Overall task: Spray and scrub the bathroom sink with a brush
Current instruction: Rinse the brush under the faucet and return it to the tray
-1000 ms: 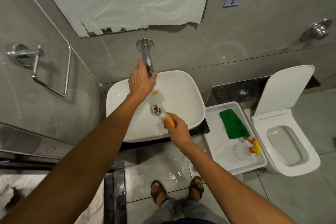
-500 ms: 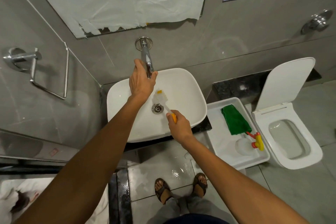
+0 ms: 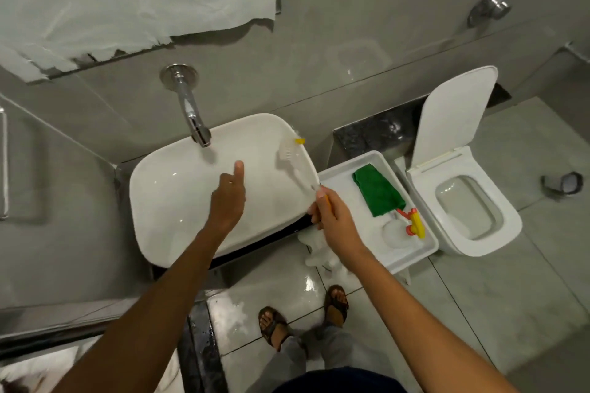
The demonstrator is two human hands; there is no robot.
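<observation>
Right hand (image 3: 332, 217) grips the brush (image 3: 292, 158) by its handle — bristle head pressed on the sink (image 3: 166, 201) wall at about 2 o'clock of the basin; left hand (image 3: 228, 198) hovers over the middle, thumb up, fingers curled on nothing; spray bottle (image 3: 404, 228) lies in the white tray (image 3: 338, 177) at 3 o'clock

Bare forearms without sleeves, grey trousers (image 3: 306, 351), dark blue top (image 3: 338, 381), and brown strapped sandals (image 3: 336, 303).
</observation>
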